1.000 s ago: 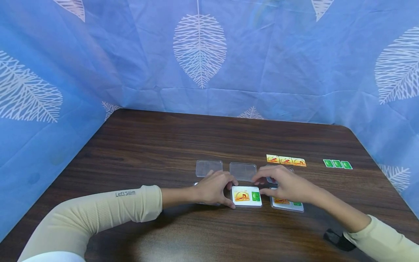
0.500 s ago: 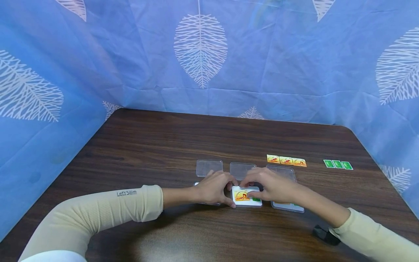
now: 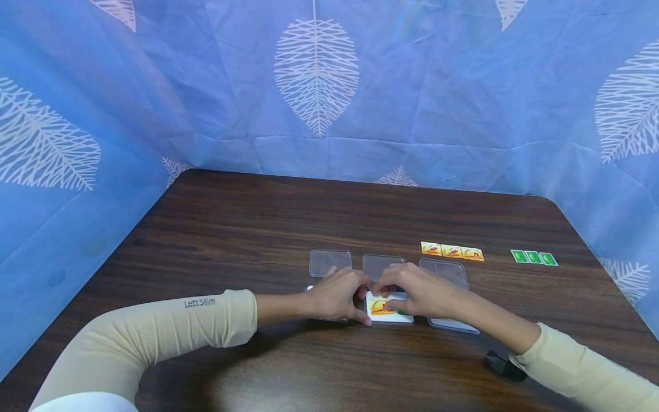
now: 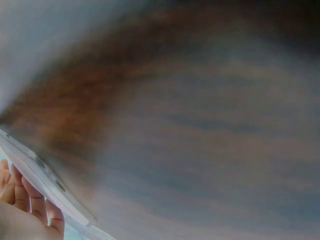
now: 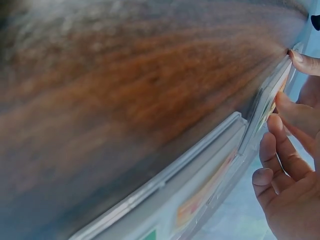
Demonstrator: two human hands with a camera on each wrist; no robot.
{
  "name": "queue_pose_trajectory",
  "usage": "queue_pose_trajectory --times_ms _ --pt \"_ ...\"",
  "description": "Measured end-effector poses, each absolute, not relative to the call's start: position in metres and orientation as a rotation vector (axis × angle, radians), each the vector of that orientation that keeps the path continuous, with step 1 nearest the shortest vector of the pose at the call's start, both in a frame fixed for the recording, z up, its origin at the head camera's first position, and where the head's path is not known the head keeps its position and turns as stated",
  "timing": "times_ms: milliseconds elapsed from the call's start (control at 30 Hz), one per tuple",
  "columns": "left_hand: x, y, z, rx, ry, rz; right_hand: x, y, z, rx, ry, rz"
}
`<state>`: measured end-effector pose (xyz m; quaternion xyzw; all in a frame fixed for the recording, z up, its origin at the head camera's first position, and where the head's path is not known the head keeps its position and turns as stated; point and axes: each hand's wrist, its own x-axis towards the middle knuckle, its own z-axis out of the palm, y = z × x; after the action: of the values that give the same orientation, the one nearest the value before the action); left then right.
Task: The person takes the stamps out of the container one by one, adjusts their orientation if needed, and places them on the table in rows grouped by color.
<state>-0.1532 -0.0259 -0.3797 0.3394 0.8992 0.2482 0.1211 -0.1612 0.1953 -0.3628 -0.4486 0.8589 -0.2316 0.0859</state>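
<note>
In the head view a white card in a clear plastic case (image 3: pixel 390 319) lies on the table between both hands. An orange picture (image 3: pixel 380 308) shows on its face, beside a green patch mostly covered by the right hand. My left hand (image 3: pixel 337 294) holds the case's left end, thumb at the near corner and index finger at the far one. My right hand (image 3: pixel 422 290) lies over the right part, thumb touching the card's face and index fingertip near its far edge. In the right wrist view the thumb (image 5: pixel 295 107) is extended, with other fingers loosely bent.
Clear plastic lids (image 3: pixel 329 262) lie in a row behind the hands. One more case (image 3: pixel 453 325) sits to the right, another is partly under the left hand. Small orange cards (image 3: pixel 452 252) and green cards (image 3: pixel 534 257) lie farther back right on the brown table (image 3: pixel 288 217).
My right hand has moved left from beside the case to over its card, covering the green patch. The left hand has kept its place.
</note>
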Motion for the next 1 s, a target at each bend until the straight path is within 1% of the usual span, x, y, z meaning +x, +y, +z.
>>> queue_pose_trajectory --times_ms 733,1000 --pt "-0.1541 -0.0272 -0.3793 0.999 2.619 0.754 -0.1605 0.1926 -0.3632 -1.332 2.566 -0.699" --pt "-0.1539 -0.0274 -0.38 0.989 2.617 0.745 -0.1569 0.1916 -0.36 -1.359 2.622 -0.604"
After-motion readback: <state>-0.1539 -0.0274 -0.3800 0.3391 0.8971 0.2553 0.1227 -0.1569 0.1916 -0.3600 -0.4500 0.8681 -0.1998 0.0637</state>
